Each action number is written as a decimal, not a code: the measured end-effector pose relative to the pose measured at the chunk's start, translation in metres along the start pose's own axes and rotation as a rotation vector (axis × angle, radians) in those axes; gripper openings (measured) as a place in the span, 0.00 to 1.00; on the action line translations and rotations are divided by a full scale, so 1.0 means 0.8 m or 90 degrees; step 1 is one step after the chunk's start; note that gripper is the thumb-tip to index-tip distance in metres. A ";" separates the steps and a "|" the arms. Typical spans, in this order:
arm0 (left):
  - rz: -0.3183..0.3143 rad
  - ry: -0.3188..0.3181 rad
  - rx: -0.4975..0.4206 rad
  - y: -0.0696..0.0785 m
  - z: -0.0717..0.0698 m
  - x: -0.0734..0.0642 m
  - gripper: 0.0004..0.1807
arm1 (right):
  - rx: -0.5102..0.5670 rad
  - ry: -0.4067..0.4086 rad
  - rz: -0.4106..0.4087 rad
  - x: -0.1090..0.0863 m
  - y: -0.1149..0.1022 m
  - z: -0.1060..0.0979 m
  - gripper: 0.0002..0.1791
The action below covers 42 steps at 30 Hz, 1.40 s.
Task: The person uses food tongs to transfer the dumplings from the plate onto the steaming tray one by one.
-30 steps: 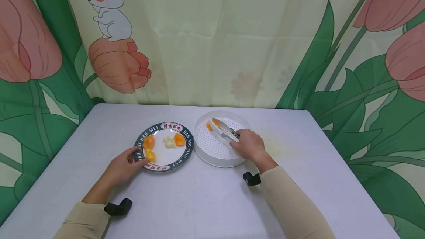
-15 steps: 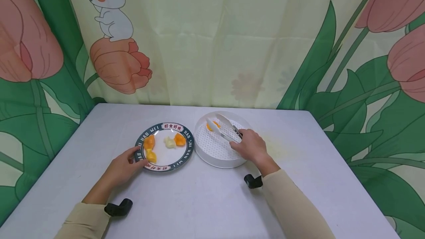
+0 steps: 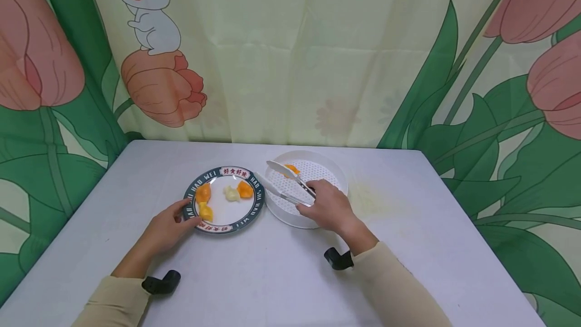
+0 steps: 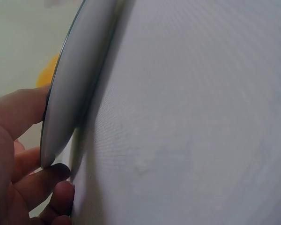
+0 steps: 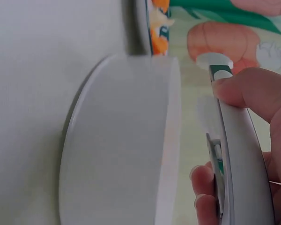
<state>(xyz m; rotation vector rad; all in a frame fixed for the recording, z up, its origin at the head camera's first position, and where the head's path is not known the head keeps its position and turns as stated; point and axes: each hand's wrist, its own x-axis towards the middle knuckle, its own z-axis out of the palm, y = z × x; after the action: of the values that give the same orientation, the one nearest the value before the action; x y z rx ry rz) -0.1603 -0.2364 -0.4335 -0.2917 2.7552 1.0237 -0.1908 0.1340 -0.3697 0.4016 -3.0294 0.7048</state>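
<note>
My left hand point(image 3: 165, 233) grips the near-left rim of a round plate point(image 3: 258, 197) with a dark lettered border. In the left wrist view the thumb lies over the rim of the plate point(image 4: 75, 79), fingers beneath it. Several dumpling-like pieces lie on the plate: orange point(image 3: 202, 193), yellow point(image 3: 206, 211), pale point(image 3: 231, 194) and orange point(image 3: 245, 189). My right hand point(image 3: 331, 208) holds tongs point(image 3: 283, 171), their tips spread apart and nothing seen between them. They reach over the left side of a white perforated steamer tray point(image 3: 290, 218). One orange piece point(image 3: 292, 169), partly hidden by the tongs, lies inside.
A white cloth covers the table point(image 3: 254, 276). Plate and tray stand side by side, nearly touching. Behind the table's far edge hangs a curtain point(image 3: 272, 64) printed with tulips and a white animal. Black wrist mounts point(image 3: 162, 282) stick out beside both forearms.
The tongs were over the orange piece in the tray; they have spread wider and swung left toward the plate, leaving that piece behind. The left hand and plate stay put.
</note>
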 end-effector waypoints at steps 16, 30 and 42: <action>-0.003 -0.002 -0.007 -0.003 0.001 0.002 0.49 | 0.042 -0.091 -0.047 -0.004 -0.054 0.030 0.28; 0.003 -0.004 -0.010 -0.004 0.000 0.000 0.51 | -0.014 -0.095 -0.035 -0.002 -0.070 0.043 0.24; -0.003 -0.008 -0.012 -0.003 -0.001 0.001 0.50 | -0.006 -0.066 -0.053 -0.004 -0.069 0.039 0.22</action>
<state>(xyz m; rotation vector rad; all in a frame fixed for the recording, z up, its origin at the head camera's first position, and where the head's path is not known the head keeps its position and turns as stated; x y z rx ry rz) -0.1604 -0.2390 -0.4346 -0.2941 2.7328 1.0472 -0.1725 0.0734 -0.3742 0.5782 -3.0890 0.6844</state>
